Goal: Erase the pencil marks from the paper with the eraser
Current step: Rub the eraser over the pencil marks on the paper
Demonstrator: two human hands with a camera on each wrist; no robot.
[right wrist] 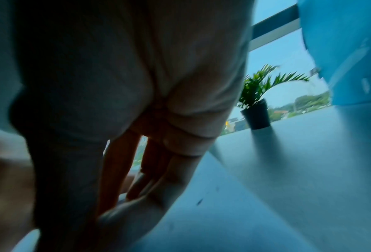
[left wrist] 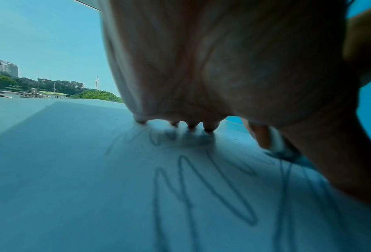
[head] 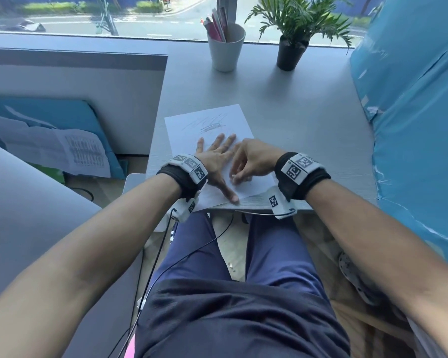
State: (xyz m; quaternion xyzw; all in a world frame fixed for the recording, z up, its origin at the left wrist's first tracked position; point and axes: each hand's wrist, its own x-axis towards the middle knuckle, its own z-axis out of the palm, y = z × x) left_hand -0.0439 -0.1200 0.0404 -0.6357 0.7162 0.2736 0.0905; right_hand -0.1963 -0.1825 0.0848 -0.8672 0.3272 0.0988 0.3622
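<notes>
The left hand (head: 216, 156) lies flat with fingers spread on the paper (head: 233, 117), pinning the sheet to the surface (head: 308, 120) so rubbing cannot drag or crease it. The right hand (head: 251, 161) curls its fingertips round the small white eraser (head: 234, 177), pressed to the sheet's near part beside the left thumb. Pencil marks (head: 207, 124) at the far end remain, clear of both hands.

Paper (head: 192, 122) lies on the surface (head: 295, 120)'s near edge; cup (head: 225, 51) and plant (head: 292, 51) stand behind it, plant rightmost
</notes>
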